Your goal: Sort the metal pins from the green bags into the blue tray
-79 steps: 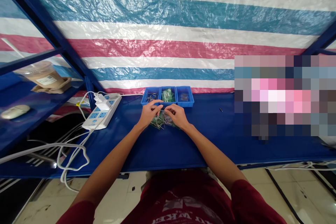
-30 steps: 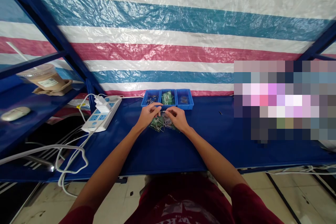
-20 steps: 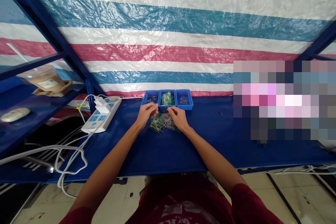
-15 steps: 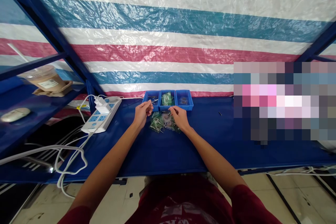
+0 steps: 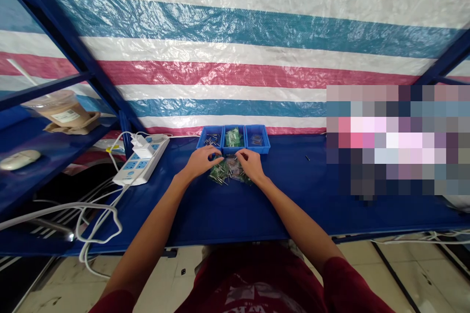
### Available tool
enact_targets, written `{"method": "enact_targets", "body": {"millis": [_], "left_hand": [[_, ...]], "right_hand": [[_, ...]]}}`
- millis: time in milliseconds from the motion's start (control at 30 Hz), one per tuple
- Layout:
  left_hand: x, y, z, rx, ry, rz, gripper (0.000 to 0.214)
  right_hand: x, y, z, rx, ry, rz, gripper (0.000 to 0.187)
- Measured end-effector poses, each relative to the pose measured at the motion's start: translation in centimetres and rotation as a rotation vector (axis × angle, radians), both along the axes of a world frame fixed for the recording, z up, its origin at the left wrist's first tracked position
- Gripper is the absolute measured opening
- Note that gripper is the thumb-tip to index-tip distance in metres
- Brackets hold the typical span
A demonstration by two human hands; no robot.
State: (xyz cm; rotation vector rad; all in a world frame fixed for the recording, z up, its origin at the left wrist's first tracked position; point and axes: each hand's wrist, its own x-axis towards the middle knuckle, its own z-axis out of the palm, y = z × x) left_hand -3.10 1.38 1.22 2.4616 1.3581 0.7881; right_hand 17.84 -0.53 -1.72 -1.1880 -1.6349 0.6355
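Observation:
My left hand (image 5: 202,160) reaches over the left edge of a mixed pile, its thumb and fingers apart and nothing visible between them. The pile holds thin metal screw-like pieces (image 5: 219,179) and small green packets (image 5: 217,170), with clear packets (image 5: 232,162) among them. On the pile's right side is my right hand (image 5: 251,165), its thumb and forefinger pinched. What that pinch holds is too small to make out. Just behind stand three blue bins: the left bin (image 5: 199,145) has metal pieces, the middle bin (image 5: 234,148) green packets, the right bin (image 5: 267,145) clear packets.
A white power strip (image 5: 141,168) with plugs and cables lies left on the blue table (image 5: 235,220). One dark thin piece (image 5: 307,158) lies to the right. A drink cup (image 5: 64,110) and a mouse (image 5: 20,160) sit on the left shelf. The far right is pixelated.
My left hand has come down from the left bin to the pile and its pinch has opened. The metal pieces it held are gone from its fingers; more show in the left bin.

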Motion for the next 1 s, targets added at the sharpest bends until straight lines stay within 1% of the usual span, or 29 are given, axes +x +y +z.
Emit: {"method": "enact_targets", "body": {"millis": [67,167,233,300,400,433,500,567,667,767,900,1000], "left_hand": [[-0.3,0.1,-0.3,0.025,0.111,-0.032,0.029],[-0.5,0.4,-0.9,0.058,0.196,-0.080,0.024],[-0.5,0.5,-1.1,0.092,0.211,-0.102,0.022],[-0.5,0.4,-1.0,0.143,0.180,-0.095,0.022],[-0.1,-0.1,-0.5,0.213,0.035,-0.052,0.024],[0.1,-0.3,-0.2,0.205,-0.029,-0.048,0.025],[0.7,-0.8,0.0,0.147,-0.199,-0.029,0.026],[1.3,-1.2,0.1,0.072,-0.394,0.007,0.027],[2.1,-1.7,0.1,-0.069,-0.597,0.052,0.031],[2.6,-1.9,0.2,-0.122,-0.722,0.079,0.032],[2.7,-1.9,0.4,-0.164,-0.844,0.086,0.034],[2.6,-1.6,0.3,-0.271,-0.875,0.036,0.039]], "right_hand": [[0.0,0.0,0.0,0.000,-0.005,0.002,0.024],[0.0,0.0,0.0,0.008,-0.014,0.003,0.025],[0.0,-0.1,0.0,0.007,-0.017,0.005,0.025],[0.0,-0.1,0.1,0.000,-0.018,0.003,0.026],[0.0,-0.2,0.3,0.004,-0.010,0.003,0.025],[0.0,-0.2,0.4,0.010,-0.006,0.021,0.024],[0.0,-0.3,0.5,0.019,0.000,0.090,0.025],[-0.1,-0.4,0.5,0.016,-0.005,0.158,0.033],[-0.2,-0.3,0.4,0.009,0.009,0.167,0.033],[-0.2,-0.2,0.3,-0.020,0.086,0.138,0.031],[-0.2,-0.3,0.6,-0.049,0.138,0.168,0.027],[-0.1,-0.6,1.0,-0.008,0.130,0.163,0.026]]}}
